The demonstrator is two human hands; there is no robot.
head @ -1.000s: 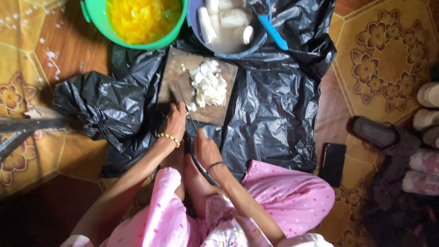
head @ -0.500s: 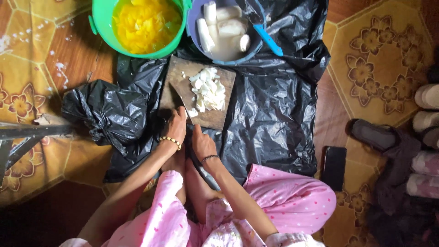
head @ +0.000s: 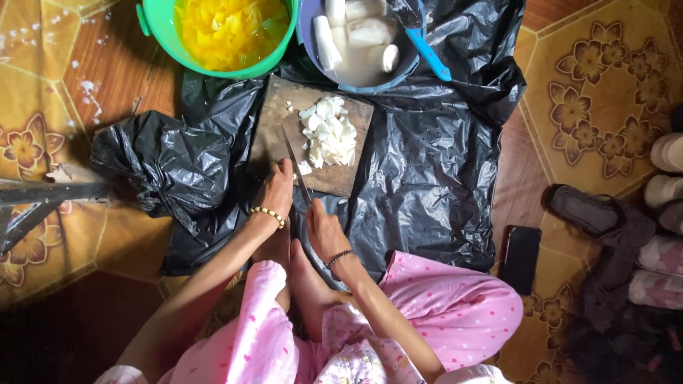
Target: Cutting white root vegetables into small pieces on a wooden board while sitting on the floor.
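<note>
My right hand (head: 324, 229) is wrapped around the knife (head: 297, 165) handle, blade lying along the wooden cutting board (head: 274, 124) just left of the heap of white chopped pieces (head: 329, 135). My left hand (head: 276, 190) rests curled on the board's near edge, pinning it to the black plastic sheet (head: 420, 185). I'd judge it best to keep those fingers tucked clear of the edge and cut with short strokes.
</note>
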